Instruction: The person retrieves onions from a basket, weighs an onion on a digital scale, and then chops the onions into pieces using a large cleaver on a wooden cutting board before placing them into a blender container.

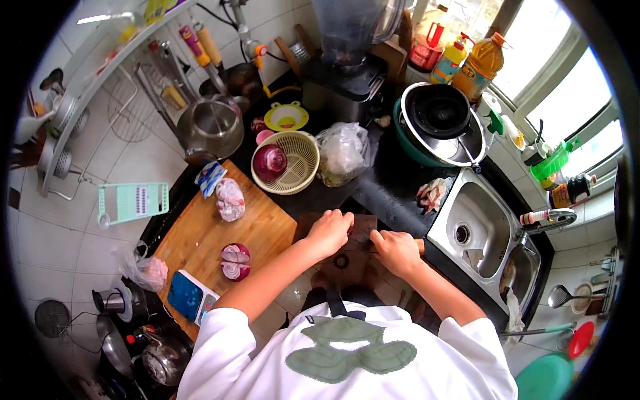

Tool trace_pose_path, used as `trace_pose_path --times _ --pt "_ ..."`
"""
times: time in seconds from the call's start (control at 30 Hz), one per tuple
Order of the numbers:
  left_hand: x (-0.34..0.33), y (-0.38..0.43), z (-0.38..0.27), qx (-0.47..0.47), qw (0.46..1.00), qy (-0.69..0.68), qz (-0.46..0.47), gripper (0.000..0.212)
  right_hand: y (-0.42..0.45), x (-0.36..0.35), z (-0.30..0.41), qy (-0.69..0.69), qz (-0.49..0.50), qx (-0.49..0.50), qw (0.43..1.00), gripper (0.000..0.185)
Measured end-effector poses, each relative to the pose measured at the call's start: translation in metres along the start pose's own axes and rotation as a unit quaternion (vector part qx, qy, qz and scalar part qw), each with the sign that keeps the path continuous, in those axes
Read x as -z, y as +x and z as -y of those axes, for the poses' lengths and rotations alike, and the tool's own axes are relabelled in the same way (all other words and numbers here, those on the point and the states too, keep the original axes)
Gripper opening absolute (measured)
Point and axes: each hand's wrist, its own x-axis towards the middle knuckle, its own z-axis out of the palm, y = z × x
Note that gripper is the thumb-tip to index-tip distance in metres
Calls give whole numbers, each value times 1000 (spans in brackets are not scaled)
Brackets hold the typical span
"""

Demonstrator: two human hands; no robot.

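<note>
My right hand (398, 251) grips a cleaver by its wooden handle (421, 245), in front of the counter's edge. The broad dark blade (364, 229) reaches left to my left hand (330, 232). The left fingers are curled against the blade, and a small dark red bit shows at their tips; whether they grip it is hidden. Left of my forearm, a red onion (235, 262) cut in two sits on a wooden cutting board (200, 250). A wrapped pinkish lump (230, 199) and a blue-and-white packet (210, 178) lie farther up the board.
A kitchen scale (187, 296) stands on the board's near corner. Behind the board is a cream basket (305, 172) with a whole red onion (270, 162). A knotted plastic bag (344, 150) sits beside it. The steel sink (462, 210) and stacked bowls (407, 145) are at right.
</note>
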Motion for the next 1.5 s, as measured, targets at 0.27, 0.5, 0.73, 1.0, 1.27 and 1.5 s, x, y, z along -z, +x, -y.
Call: trace_pose_path --times 0.27,0.5,0.73,1.0,1.27,1.5 --pt "-31 61 -29 -41 994 5 99 30 -34 14 -52 -13 21 -60 998 14" --pt "-43 94 -61 -137 979 28 -145 21 -51 60 -106 -30 -18 -58 998 21" --pt "-57 132 -55 -88 992 -28 -90 25 -56 91 -126 -20 1 -19 1000 23" --pt "-38 184 -71 -93 982 13 -161 13 -40 111 -164 -62 -41 -5 997 20" --pt "-40 218 -33 52 961 -261 71 40 -54 159 -160 -56 13 20 998 21" --pt "20 233 58 166 962 -44 -211 30 -97 146 -163 -10 28 -16 999 44"
